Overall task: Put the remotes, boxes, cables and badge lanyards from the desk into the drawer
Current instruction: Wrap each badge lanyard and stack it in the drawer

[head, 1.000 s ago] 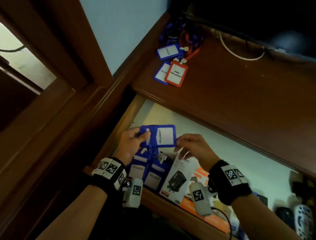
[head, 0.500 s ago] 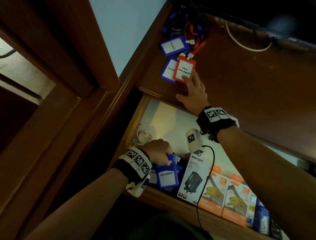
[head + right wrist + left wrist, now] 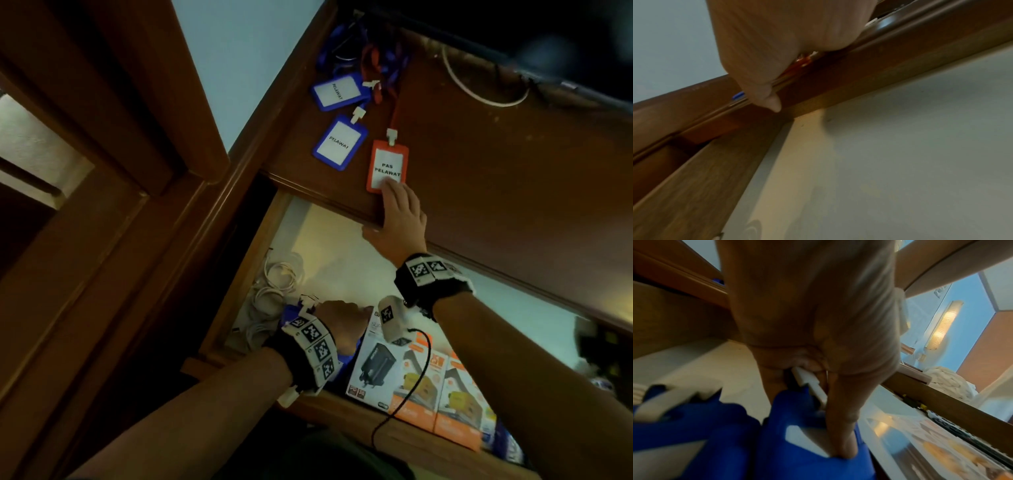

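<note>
My right hand [image 3: 400, 212] lies with straight fingers on the lower end of an orange "PAS PELAWAT" badge [image 3: 387, 161] near the desk's front edge; its red lanyard [image 3: 397, 113] trails back. Only an orange sliver [image 3: 802, 62] shows under that hand [image 3: 777, 40] in the right wrist view. Two blue badges [image 3: 337, 90] [image 3: 340, 142] lie further back on the desk. My left hand [image 3: 342, 318] is down in the open drawer [image 3: 239, 274]. There my left hand [image 3: 812, 337] grips a blue badge [image 3: 807, 459] at its white clip [image 3: 809, 382].
In the drawer lie coiled white cables [image 3: 274, 294], a white charger box [image 3: 376, 363] and two orange boxes [image 3: 421, 387] [image 3: 459, 394]. Blue and red lanyards [image 3: 370, 51] pile at the desk's back corner by a white cable [image 3: 479, 92]. A dark monitor sits behind.
Both hands held the blue badge above the drawer. My left hand lowered it into the drawer; my right hand let go, reached to the orange badge and slid it toward the desk's front edge.
</note>
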A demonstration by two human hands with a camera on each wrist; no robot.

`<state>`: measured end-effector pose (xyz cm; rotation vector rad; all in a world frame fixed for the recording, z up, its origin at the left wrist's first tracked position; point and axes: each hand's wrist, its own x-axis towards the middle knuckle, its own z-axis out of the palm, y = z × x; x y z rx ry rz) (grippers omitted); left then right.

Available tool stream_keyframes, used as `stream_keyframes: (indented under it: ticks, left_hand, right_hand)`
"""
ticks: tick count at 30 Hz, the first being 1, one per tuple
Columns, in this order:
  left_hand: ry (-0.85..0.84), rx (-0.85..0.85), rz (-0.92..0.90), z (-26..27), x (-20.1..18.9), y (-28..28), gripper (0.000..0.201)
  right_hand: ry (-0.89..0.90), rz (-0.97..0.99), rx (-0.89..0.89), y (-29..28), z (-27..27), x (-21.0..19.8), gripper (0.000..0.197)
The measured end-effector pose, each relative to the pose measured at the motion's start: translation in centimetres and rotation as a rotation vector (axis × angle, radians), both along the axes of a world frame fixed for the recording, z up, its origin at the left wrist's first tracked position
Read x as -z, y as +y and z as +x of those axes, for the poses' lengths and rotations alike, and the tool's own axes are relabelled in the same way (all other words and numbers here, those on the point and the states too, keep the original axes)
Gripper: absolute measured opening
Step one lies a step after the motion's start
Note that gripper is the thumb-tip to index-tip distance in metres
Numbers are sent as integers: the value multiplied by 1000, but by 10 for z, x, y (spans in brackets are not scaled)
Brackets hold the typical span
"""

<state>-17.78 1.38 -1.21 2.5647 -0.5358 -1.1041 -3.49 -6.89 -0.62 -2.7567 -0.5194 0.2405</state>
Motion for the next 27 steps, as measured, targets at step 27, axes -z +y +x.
stream_keyframes:
  ticks: [27]
  left_hand:
    - [-93, -1077, -606, 44, -21, -75, 8]
  right_hand:
    - [-146, -97, 144, -158, -22, -18, 42]
